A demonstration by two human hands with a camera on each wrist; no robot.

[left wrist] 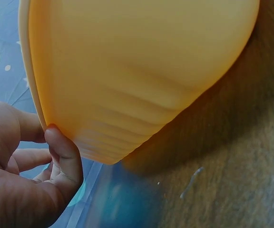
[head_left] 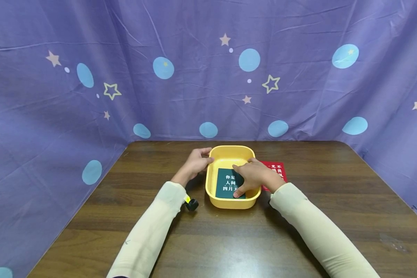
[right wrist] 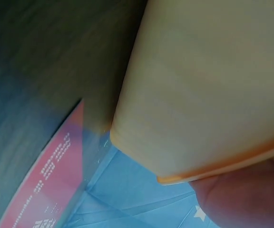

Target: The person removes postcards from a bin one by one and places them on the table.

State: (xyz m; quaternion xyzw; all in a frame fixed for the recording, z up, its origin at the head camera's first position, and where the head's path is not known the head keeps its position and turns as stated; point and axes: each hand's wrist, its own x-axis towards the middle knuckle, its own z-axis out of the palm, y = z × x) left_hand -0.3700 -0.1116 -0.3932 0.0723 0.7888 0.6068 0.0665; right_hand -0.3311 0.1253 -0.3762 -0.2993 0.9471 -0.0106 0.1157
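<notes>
A yellow plastic basin (head_left: 229,204) sits on the table, with a dark green card (head_left: 226,183) bearing white characters inside it. My left hand (head_left: 196,162) is at the basin's far left rim; in the left wrist view its thumb and finger pinch that rim. My right hand (head_left: 253,175) reaches over the basin's right rim. Its thumb lies at the card's near edge and a finger at the far edge, holding the card between them. The card's right part is hidden under this hand. In the right wrist view only a blurred part of the hand shows against the rim.
A red card (head_left: 276,168) with white characters lies on the table just right of the basin, partly behind the right wrist. A small black object (head_left: 192,204) is by the left sleeve cuff. Behind the brown wooden table (head_left: 208,239) hangs a purple patterned curtain (head_left: 194,96).
</notes>
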